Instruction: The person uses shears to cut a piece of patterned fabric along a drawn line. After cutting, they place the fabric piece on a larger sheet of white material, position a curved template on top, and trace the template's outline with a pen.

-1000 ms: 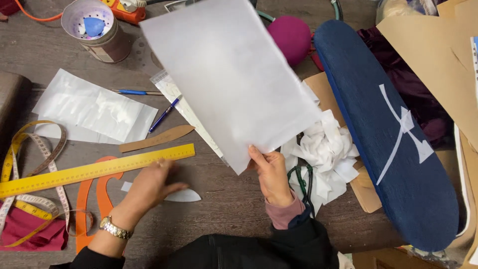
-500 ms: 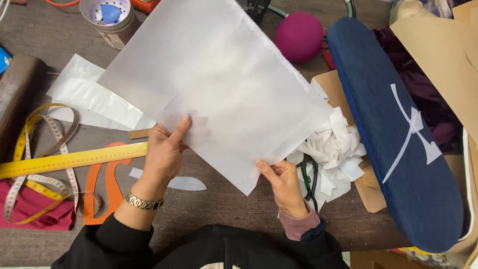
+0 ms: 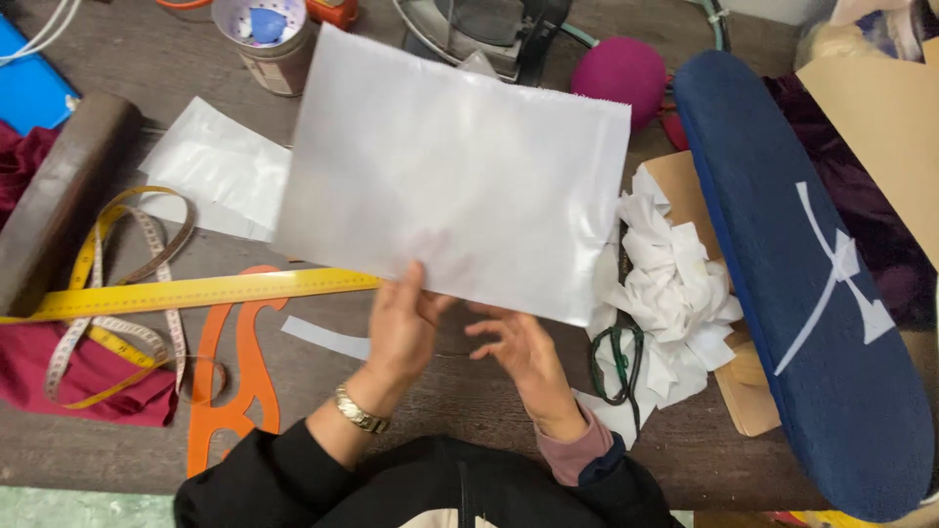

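Observation:
A large white translucent sheet is held up over the wooden table. My left hand pinches the sheet's lower edge, thumb on top and fingers behind it. My right hand is just below the same edge with fingers spread, off the sheet. A gold watch sits on my left wrist. The sheet hides part of the table behind it.
A yellow ruler, orange curve template and tape measure lie left. Crumpled white scraps and dark-handled scissors sit right, beside a navy padded board. A cup, magenta ball and iron stand behind.
The sheet has turned from a slanted position to nearly level and wide. My right hand has let go of its lower corner. My left hand moved right along the lower edge.

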